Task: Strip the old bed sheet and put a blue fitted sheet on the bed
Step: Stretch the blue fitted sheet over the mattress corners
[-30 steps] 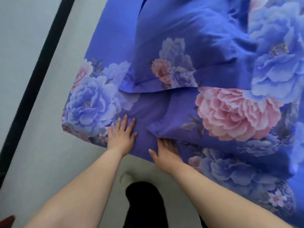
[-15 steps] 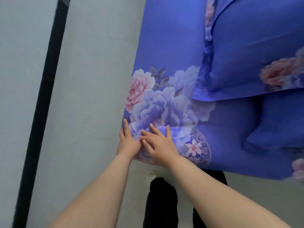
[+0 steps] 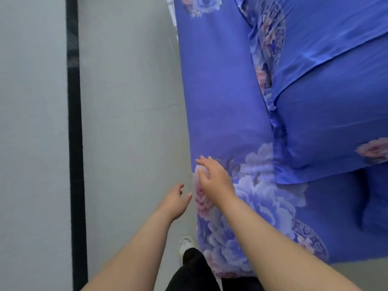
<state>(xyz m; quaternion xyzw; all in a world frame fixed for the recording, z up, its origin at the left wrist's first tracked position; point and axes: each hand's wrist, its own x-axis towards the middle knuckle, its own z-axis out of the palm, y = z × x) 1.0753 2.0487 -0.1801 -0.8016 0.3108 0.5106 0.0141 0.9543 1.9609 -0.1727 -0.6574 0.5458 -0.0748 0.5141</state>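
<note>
Now the blue fitted sheet [image 3: 220, 106] lies under the right hand [image 3: 214, 177], beside the left hand [image 3: 174, 201]

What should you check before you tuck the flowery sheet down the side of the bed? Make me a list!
1. Right hand on the blue fitted sheet near the bed's edge: ok, fingers straight.
2. Left hand gripping the sheet: not ok, it is beside the edge, holding nothing.
3. Sheet smooth along this side: ok.
4. Pillow away from the edge: ok.
5. Floor beside the bed free for stepping: ok.
6. Sheet tucked under the mattress: cannot tell.
</note>
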